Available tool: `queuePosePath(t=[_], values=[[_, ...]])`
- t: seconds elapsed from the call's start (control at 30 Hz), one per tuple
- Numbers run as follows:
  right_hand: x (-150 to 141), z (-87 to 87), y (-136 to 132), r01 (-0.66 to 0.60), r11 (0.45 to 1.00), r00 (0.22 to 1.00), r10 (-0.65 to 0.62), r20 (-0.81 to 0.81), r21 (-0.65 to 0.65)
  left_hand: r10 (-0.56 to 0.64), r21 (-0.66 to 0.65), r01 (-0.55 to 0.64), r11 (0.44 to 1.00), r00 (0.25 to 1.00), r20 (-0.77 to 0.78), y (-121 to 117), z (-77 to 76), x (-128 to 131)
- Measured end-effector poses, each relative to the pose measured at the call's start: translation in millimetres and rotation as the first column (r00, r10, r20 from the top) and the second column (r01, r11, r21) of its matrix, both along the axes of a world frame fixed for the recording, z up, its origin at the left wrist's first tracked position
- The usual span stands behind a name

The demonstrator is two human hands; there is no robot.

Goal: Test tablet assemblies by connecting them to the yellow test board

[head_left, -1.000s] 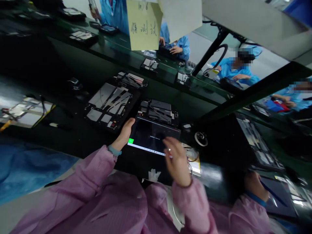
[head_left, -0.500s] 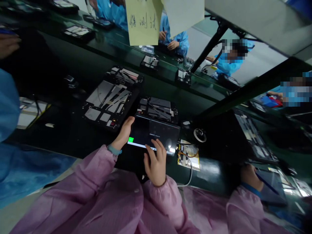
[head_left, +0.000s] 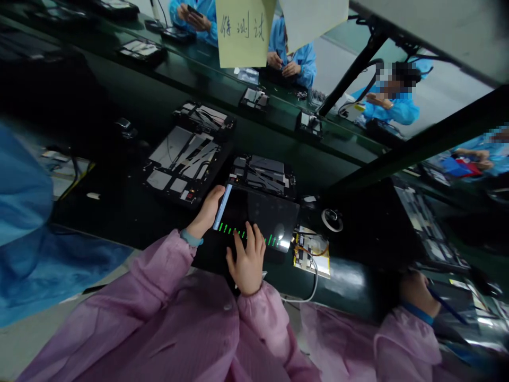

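A dark tablet (head_left: 270, 209) lies in front of me with its screen lit. Several small green marks run in a row near its lower edge, and a pale bar lines its left side. My left hand (head_left: 207, 212) grips the tablet's left end, thumb along the edge. Over the lower part of the screen, my right hand (head_left: 248, 262) has its fingers spread; whether a fingertip touches the glass I cannot tell. Just right of the tablet is a flat battery-like pack (head_left: 312, 252) with wires and a white cable (head_left: 314, 286).
Opened tablet bodies (head_left: 183, 159) are stacked left of centre, and another (head_left: 262, 175) sits behind my tablet. A roll of tape (head_left: 332, 220) lies to the right. A neighbour's hand (head_left: 419, 292) holds a blue pen-like tool. A yellow paper note (head_left: 244, 34) hangs above.
The screen went from one green square and a pale bottom bar to a row of green marks and a pale left bar. My right hand shifted slightly left along the tablet.
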State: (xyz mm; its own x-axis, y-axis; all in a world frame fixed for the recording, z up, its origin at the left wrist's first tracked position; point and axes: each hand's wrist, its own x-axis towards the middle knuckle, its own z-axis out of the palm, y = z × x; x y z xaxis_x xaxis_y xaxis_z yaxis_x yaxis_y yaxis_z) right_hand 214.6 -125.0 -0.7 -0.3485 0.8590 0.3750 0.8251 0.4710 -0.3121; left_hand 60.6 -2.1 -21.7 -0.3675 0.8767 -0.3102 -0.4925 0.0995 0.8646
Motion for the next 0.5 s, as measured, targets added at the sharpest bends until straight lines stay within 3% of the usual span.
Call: queuePosePath(t=[0.13,0.23,0.3,0.4,0.5], values=[[28,20.3,10,0.044,0.998,0.997,-0.040,-0.068,0.050,-0.022,0.025,0.022,0.999,1.000,0.002,-2,-1.8,-1],[79,30.5,31,0.202,0.967,0.978,-0.190,-0.087,0.158,-0.036,0.028,0.036,0.999,0.999,-0.011,-3,-3.6,-3],[117,31.2,50,0.301,0.927,0.951,-0.309,0.002,0.224,-0.036,0.017,0.036,0.999,0.999,-0.011,-2,-5.5,-4],[154,26.6,73,0.221,0.954,0.940,-0.264,0.215,0.203,-0.029,-0.008,0.029,1.000,0.999,-0.021,-1,-9.3,-4],[163,22.7,87,0.092,0.987,0.928,-0.132,0.348,0.129,-0.011,-0.029,0.010,1.000,0.999,-0.041,0,-12.4,-4]])
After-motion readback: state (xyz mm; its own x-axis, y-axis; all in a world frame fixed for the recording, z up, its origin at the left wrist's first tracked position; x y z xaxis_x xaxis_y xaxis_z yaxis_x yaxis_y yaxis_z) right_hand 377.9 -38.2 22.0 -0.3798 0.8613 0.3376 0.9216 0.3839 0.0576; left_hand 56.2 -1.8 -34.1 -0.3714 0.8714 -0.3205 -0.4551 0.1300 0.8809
